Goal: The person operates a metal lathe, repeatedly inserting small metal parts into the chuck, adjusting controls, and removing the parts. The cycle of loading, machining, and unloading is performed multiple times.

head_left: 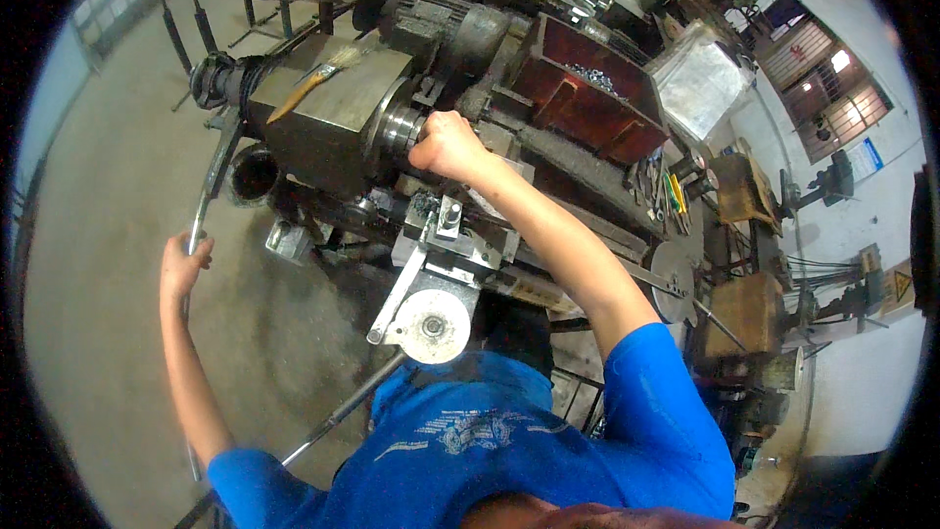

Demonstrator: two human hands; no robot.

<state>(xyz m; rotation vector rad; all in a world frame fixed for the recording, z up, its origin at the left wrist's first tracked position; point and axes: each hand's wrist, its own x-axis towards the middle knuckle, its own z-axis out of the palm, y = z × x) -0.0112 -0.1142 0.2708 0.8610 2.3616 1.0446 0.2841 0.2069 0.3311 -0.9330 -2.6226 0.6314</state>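
Head view shows us, at far left, our left hand wrapped around the lower end of a long lever slanting up to the lathe's headstock, while to its right our right hand bunches closed against the chuck, nearer the spindle.

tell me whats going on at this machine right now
A person in a blue shirt stands at a grimy metal lathe. The left hand grips a long lever at the machine's left end. The right hand is closed at the chuck, on something too hidden to tell. A paintbrush lies on top of the headstock, and a red tray holds small metal parts.
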